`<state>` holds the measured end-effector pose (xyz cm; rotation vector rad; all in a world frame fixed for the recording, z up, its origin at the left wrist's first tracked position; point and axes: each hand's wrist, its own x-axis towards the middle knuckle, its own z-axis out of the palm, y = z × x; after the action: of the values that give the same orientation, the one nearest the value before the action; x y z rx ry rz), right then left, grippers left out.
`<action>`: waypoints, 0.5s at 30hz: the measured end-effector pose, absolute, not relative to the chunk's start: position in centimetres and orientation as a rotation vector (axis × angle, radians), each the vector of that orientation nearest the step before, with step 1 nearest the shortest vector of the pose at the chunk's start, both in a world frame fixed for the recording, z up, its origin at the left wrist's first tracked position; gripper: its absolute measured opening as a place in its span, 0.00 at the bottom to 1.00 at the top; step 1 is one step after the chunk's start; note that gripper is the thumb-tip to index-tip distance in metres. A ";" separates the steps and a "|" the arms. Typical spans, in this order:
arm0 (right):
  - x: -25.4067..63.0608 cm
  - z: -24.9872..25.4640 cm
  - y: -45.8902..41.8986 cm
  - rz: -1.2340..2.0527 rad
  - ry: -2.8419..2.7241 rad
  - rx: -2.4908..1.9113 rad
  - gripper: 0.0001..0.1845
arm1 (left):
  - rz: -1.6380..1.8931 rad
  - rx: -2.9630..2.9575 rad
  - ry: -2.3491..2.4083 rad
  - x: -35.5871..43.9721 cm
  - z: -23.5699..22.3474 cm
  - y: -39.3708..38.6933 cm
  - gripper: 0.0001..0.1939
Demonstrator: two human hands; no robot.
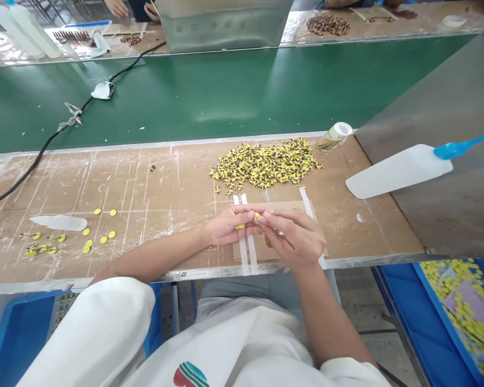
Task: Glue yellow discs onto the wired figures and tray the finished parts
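Yellow discs (pixel 104 239) lie loose at the left of the tabletop (pixel 177 204), seven by count; beside them sit roughly five joined pieces (pixel 58 238), discs with darker parts attached, some too close together to number surely. One white tapered strip (pixel 60 222) rests among these. On the right are one white bottle (pixel 399 171) with a blue nozzle and one small clear jar (pixel 334 136) with a white lid. Three white tape strips (pixel 250 252) cross the cardboard under the hands. The pile (pixel 266 164) of small yellow-and-dark parts holds too many to count.

The left hand (pixel 230 223) is half curled, its thumb and fingers closed on a small yellow piece (pixel 257 216); a second yellow piece (pixel 240 226) shows below its thumb. The right hand (pixel 296 236) has its fingers bent, their tips together on that first piece, which lies between both hands, nearer than the pile.
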<state>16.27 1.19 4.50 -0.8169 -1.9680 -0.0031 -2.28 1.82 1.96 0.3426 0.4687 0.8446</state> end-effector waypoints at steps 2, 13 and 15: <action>16.0 4.7 1.3 -0.005 -1.977 -0.830 0.19 | 0.876 0.336 0.486 -2.3 1.9 1.9 0.16; 15.7 6.5 1.7 -0.003 -2.034 -0.816 0.21 | 0.979 0.291 0.599 -3.4 2.0 2.5 0.15; 17.3 6.0 2.8 0.061 -1.936 -0.991 0.16 | 1.017 0.281 0.657 -4.1 2.2 3.0 0.12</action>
<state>17.34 2.76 6.02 -0.9911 -1.9363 0.0608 -4.08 3.05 2.16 0.2810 0.6571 1.0169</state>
